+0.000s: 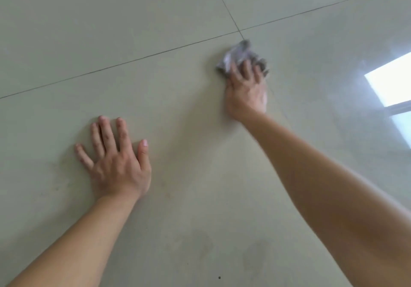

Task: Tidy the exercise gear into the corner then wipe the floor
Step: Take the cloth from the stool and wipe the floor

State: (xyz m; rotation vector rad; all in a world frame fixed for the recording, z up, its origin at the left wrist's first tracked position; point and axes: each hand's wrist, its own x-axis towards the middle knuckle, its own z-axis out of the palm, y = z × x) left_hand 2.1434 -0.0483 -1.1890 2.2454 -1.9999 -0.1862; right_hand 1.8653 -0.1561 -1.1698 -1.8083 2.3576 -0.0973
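Note:
My right hand [246,88] presses a crumpled grey-white cloth [236,54] flat onto the pale tiled floor [178,108], just below a crossing of tile joints. Its fingers lie spread over the cloth, which sticks out beyond the fingertips; the hand and cloth are blurred. My left hand [115,160] rests flat on the floor at the lower left, fingers straight and spread, holding nothing. No exercise gear is in view.
Dark grout lines [124,64] cross the floor diagonally and meet near the cloth. A bright window reflection [391,84] shines on the tiles at the right edge. Faint smudges and a small dark speck [219,277] mark the floor near the bottom.

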